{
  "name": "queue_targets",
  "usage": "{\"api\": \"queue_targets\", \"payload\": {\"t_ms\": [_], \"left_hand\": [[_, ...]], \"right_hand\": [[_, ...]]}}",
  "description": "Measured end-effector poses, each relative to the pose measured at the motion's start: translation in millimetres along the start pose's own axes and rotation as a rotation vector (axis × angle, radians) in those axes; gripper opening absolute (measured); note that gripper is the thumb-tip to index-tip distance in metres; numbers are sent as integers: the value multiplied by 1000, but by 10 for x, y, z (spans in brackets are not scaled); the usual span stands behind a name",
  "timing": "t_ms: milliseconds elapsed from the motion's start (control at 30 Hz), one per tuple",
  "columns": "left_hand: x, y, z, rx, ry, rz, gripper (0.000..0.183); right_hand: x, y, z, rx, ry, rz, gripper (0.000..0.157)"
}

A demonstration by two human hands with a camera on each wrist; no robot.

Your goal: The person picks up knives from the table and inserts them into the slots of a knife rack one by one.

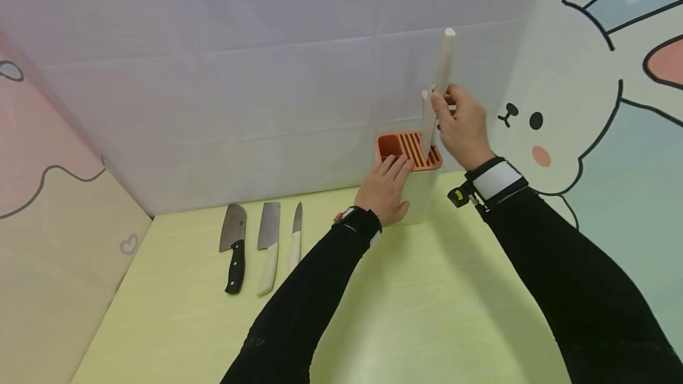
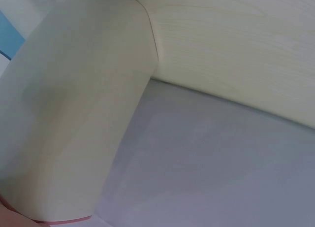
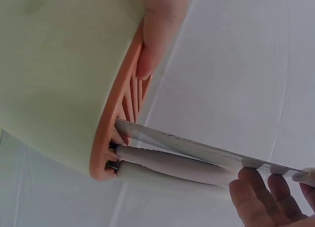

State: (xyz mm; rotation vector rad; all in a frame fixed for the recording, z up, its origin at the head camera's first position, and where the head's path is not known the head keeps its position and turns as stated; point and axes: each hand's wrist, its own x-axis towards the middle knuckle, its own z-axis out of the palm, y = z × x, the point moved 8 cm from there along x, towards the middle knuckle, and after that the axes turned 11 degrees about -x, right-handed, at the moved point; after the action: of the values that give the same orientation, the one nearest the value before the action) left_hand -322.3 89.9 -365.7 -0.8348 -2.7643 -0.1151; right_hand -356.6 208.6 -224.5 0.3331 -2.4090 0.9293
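One knife [image 1: 445, 64], pinched by the right hand [image 1: 463, 126], could jam if tilted — left hand [image 1: 385, 189], fingers straight, presses the holder [image 1: 424, 194].

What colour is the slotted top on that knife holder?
Orange. The slotted top of the knife holder shows best in the head view.

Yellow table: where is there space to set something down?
The table is bare in front of the knife holder, between the black sleeves, and left of the black-handled knife, toward the wall. It's crowded where that knife, the cleaver and the small knife lie, and around the holder, where the left hand and right hand are.
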Motion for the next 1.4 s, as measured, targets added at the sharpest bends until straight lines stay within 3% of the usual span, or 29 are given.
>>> {"api": "queue_targets", "payload": {"t_ms": [233,633,1000,1400], "left_hand": [[-7,-3,0,8,8,0,84],[-10,2,5,22,26,-2,86],[-8,24,4,40,-1,-13,86],[13,25,35,35,26,-5,86]], "right_hand": [[-36,74,112,-29,-60,-23,42],[-147,270,283,-24,-157,14,43],[-281,418,419,-102,-144,-45,35],[-403,514,523,-186,-173,-50,28]]}}
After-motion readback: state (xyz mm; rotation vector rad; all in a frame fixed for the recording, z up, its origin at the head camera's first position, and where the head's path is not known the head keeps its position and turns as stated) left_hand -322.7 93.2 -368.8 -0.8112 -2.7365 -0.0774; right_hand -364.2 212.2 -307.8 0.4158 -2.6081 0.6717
